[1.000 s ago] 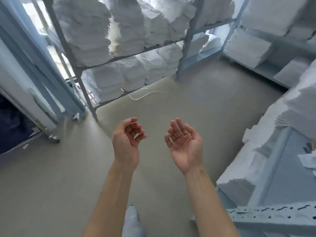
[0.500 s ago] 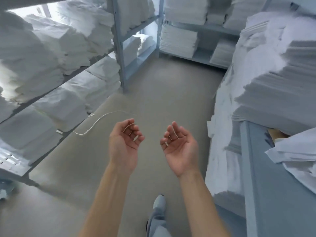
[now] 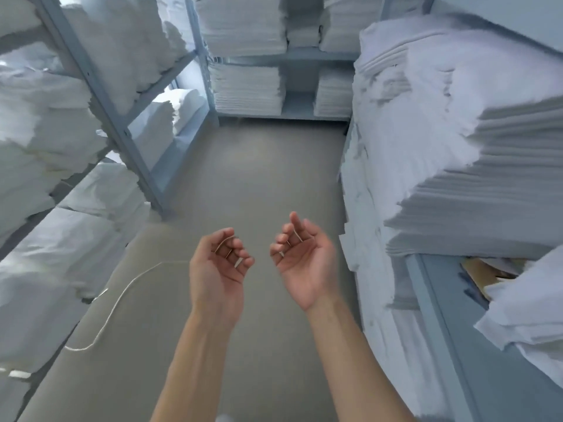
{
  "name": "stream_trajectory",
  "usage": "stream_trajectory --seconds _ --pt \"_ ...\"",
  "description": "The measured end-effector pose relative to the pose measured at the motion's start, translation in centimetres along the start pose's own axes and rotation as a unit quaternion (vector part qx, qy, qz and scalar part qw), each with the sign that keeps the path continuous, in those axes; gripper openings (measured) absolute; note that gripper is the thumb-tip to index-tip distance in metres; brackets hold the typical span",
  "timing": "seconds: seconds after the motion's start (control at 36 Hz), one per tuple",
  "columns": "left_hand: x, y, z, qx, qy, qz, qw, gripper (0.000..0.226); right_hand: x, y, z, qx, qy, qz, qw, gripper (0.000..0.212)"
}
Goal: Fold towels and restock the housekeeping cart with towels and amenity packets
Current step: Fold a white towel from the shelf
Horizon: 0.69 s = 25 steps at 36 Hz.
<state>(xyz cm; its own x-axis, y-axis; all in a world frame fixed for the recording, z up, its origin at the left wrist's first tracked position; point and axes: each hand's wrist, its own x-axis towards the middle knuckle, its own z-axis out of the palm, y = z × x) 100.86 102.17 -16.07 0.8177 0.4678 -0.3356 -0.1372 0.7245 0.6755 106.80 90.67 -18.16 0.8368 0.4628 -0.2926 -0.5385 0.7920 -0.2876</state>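
A strip of bare, matte grey-beige floor [image 3: 259,178] runs between metal shelving, open ahead as far as the back rack. On the left, grey steel uprights [image 3: 100,95] edge shelves packed with soft, lumpy white towels [image 3: 45,141]. On the right, flat, crisp-edged stacks of folded linen [image 3: 457,141] overhang their shelf and crowd the aisle. A thin pale string [image 3: 115,303] curls across the floor by the left rack. Both hands are held palm up over the aisle, apart: the left hand [image 3: 217,269] with fingers loosely curled, the right hand [image 3: 304,260] relaxed; whether a thread crosses their fingers is unclear.
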Motion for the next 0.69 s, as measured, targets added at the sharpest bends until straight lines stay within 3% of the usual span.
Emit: stream_trajectory --seconds 0.14,0.28,0.47,0.69 --pt "6.2 -3.9 5.7 0.029 -0.079 -0.081 0.993 0.019 3.8 -5.6 -1.5 0.028 0.045 -0.1 0.994 0.023" --pt "11.1 -8.0 11.9 0.078 -0.17 -0.181 0.966 0.017 6.2 -11.4 -2.5 0.049 0.101 -0.235 0.966 0.021" --pt "13.9 -12.1 19.4 0.131 -0.325 -0.267 0.898 0.018 4.9 -16.6 -3.6 0.087 0.196 -0.396 0.893 0.018" --pt "10.1 -17.4 22.0 0.206 -0.447 -0.334 0.804 0.021 0.4 -18.6 -5.8 0.148 0.265 -0.506 0.807 0.015"
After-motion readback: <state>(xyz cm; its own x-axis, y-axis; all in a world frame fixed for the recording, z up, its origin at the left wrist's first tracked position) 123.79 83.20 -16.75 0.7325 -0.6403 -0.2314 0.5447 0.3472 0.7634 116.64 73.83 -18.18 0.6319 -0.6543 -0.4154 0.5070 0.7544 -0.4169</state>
